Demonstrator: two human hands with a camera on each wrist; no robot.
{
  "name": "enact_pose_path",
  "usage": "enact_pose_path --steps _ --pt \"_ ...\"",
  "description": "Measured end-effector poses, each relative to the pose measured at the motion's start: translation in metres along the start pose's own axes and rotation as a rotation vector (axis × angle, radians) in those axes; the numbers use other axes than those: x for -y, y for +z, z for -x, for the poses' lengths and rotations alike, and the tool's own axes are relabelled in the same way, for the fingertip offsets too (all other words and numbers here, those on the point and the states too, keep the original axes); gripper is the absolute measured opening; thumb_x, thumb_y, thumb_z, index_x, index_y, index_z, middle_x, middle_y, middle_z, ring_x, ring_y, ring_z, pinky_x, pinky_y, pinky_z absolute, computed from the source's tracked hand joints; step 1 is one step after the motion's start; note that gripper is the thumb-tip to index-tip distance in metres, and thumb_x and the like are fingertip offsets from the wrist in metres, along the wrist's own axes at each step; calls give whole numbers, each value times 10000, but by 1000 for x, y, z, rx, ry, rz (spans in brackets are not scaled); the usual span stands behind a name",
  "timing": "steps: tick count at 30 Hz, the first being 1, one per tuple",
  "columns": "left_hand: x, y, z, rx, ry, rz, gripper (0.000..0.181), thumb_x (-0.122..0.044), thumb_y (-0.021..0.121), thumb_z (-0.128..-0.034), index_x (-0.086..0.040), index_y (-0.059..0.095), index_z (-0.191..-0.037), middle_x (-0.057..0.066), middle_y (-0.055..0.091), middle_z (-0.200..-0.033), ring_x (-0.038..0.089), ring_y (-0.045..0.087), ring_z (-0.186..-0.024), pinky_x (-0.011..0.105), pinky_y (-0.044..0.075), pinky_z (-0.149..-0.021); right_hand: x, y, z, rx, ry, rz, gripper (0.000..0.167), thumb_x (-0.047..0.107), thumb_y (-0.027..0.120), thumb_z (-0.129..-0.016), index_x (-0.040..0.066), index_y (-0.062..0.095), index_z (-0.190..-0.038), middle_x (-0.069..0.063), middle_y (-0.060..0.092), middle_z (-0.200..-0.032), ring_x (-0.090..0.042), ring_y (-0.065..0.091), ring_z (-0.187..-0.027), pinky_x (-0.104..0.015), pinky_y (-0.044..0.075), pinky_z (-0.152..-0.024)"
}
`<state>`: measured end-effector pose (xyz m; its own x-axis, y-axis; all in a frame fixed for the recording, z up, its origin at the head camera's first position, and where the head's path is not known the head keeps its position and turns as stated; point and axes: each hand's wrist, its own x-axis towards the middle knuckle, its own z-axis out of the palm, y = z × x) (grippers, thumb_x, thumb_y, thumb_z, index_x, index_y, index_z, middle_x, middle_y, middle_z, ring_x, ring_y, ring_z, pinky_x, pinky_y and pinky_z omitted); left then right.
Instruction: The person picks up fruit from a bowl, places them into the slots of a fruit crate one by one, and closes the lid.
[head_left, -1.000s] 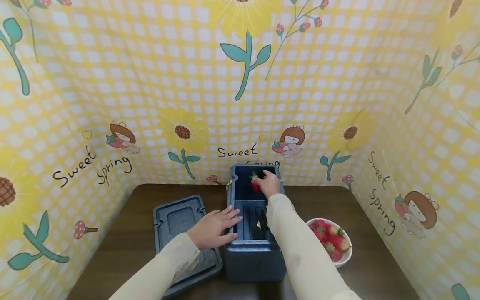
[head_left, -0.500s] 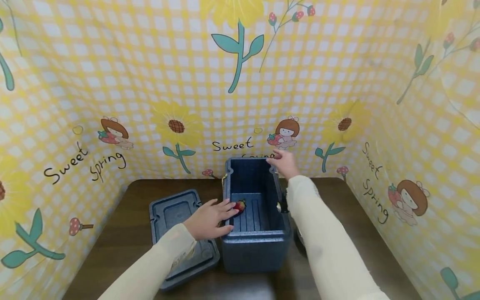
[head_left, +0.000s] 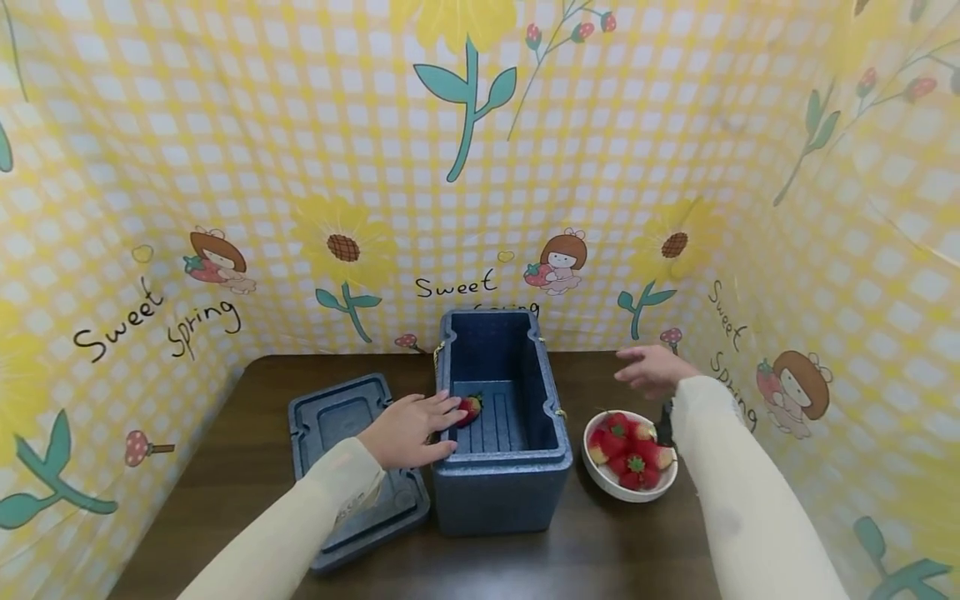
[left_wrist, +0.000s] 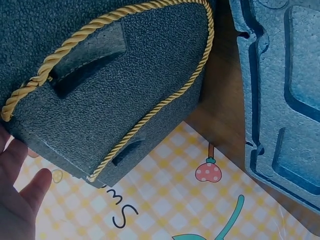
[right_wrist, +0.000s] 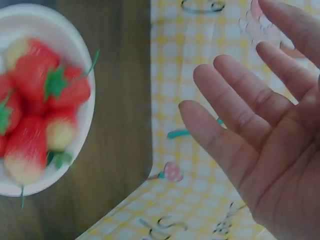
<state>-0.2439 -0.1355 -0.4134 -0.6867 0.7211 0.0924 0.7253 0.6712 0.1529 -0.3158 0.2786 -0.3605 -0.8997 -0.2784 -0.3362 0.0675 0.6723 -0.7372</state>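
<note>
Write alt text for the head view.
A person's left hand rests on the rim of a blue box holding a strawberry; the right hand, empty, hovers near a white bowl of strawberries. A blue lid lies on the table, left of the box.

Red strawberry [head_left: 470, 409] in blue box [head_left: 501, 502]; strawberries [head_left: 628, 451] heaped in white bowl [head_left: 628, 495]

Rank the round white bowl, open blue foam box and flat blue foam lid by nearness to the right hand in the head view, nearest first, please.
1. Round white bowl: on the right.
2. Open blue foam box: in the middle.
3. Flat blue foam lid: on the left.
</note>
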Motion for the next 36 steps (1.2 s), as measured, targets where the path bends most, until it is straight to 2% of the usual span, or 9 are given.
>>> enact_pose_path --steps 2,5,8,11,16,21,24,27,36 --pt "0 1 0 -3 4 3 517 -394 502 -949 -89 548 -1363 119 467 -1430 290 397 -1344 520 335 -1056 -18 -3 4 -9 -21 -26 695 250 655 -898 -30 338 -1450 -247 601 -1227 -410 583 -1107 -495 530 -809" --pt "0 0 1 -7 6 8 518 -396 499 -948 -88 551 -1361 120 468 -1429 291 399 -1343 522 341 -1051 -47 3 8 -66 -37 -58 726 282 680 -875 -9 351 -1453 -222 633 -1184 -389 608 -1067 -477 537 -793" --pt "0 1 1 -11 8 22 518 -395 496 -951 -78 553 -1357 132 470 -1425 303 402 -1339 531 345 -1043 -73 18 11 -146 -30 -84 688 214 683 -874 -31 372 -1438 -257 623 -1173 -394 614 -1051 -487 526 -828" --pt "-1 1 3 -8 12 41 515 -380 499 -955 -63 548 -1357 145 465 -1426 316 396 -1341 543 342 -1041 -87 37 14 -208 4 -133 617 113 625 -902 -86 357 -1421 -337 539 -1252 -443 562 -1123 -527 485 -893" --pt "1 -4 6 -14 -7 33 508 -371 511 -950 -63 554 -1352 141 468 -1424 314 394 -1342 549 340 -1040 -108 58 13 -281 -7 -196 550 58 596 -913 -101 388 -1397 -352 474 -1313 -459 491 -1205 -510 471 -923" --pt "-2 -4 4 8 -11 49 510 -366 506 -951 -68 542 -1363 145 459 -1431 324 383 -1347 558 332 -1042 -134 65 19 -315 10 -98 579 -9 628 -823 -154 422 -1343 -349 468 -1315 -482 446 -1234 -524 415 -981" --pt "-4 -2 3 14 -13 58 510 -367 503 -955 -63 541 -1363 151 458 -1430 331 380 -1347 562 333 -1041 -144 69 23 -315 44 -57 592 -36 641 -776 -162 446 -1320 -343 499 -1291 -478 476 -1204 -519 415 -978" --pt "-4 -1 3 11 -21 60 511 -369 501 -954 -63 542 -1362 143 458 -1432 325 374 -1352 558 330 -1045 -150 72 25 -318 66 -30 551 -39 650 -789 -147 481 -1302 -329 537 -1255 -457 513 -1158 -508 436 -950" --pt "-4 1 1 -10 -24 79 500 -351 512 -953 -49 552 -1349 159 470 -1419 338 379 -1347 560 335 -1041 -153 74 25 -353 51 26 495 -39 658 -785 -137 535 -1255 -331 576 -1182 -391 556 -1034 -450 466 -889"
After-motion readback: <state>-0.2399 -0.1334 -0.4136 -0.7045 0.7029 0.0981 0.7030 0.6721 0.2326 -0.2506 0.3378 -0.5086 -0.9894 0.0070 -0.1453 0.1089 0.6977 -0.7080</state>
